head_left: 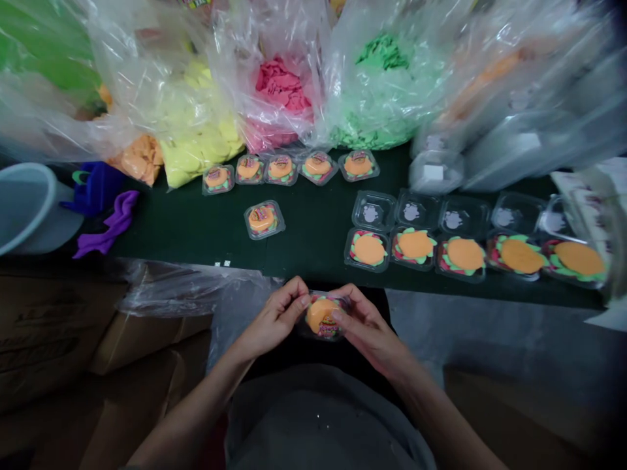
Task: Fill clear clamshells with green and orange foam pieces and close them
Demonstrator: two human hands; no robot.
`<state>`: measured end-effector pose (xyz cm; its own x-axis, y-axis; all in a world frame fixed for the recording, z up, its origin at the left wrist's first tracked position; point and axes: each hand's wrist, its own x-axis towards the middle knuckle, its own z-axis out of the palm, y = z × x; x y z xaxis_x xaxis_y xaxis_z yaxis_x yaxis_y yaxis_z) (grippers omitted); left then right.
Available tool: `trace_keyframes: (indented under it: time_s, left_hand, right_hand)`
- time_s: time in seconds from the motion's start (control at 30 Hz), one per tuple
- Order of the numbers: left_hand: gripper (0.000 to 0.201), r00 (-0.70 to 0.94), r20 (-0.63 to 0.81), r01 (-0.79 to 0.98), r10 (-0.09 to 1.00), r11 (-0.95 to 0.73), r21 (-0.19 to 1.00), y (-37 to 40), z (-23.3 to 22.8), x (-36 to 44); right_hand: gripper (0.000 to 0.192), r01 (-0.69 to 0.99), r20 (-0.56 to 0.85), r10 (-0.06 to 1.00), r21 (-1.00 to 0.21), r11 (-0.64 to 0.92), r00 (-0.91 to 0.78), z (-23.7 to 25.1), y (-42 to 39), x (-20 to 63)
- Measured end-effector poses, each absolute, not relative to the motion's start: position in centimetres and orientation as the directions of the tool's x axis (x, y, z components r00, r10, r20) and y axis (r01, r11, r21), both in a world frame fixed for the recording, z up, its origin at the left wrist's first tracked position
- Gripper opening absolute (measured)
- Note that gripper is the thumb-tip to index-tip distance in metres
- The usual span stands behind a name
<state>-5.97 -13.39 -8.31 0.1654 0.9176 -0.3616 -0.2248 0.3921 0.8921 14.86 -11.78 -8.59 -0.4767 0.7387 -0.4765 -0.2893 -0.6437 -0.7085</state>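
Dark table holds open filled packs; both hands pinch one clear pack.

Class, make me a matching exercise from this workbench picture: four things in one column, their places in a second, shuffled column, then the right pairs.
Things:
1. pink foam bag
2. purple scraps
3. open filled trays
4. small clear pack

Places:
A. front right of the table
B. between both hands
C. back, middle
D. left, beside the white bucket

Pairs: 1-C, 2-D, 3-A, 4-B
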Motion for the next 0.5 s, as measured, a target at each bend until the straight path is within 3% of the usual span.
trace_keyframes:
  time_s: [0.2,0.4,0.5]
  left_hand:
    - [0.017,0.332,-0.372,-0.17,0.867,0.442,0.881,-12.9,-8.1,-5.6]
    - [0.012,0.256,-0.342,-0.025,0.904,0.359,0.933,-12.8,-7.5,-5.4]
    - [0.008,0.235,-0.36,-0.068,0.903,0.385,0.92,-12.7,-7.6,-5.6]
  right_hand:
    - [0.022,-0.18,-0.488,0.689,-0.731,-0.658,-0.536,-8.7,-9.8,15.1]
    - [0.024,-0.148,-0.528,0.651,-0.704,-0.695,-0.545,-8.7,-8.7,14.0]
    - [0.024,-0.175,-0.561,0.652,-0.674,-0.717,-0.511,-8.8,-8.9,13.6]
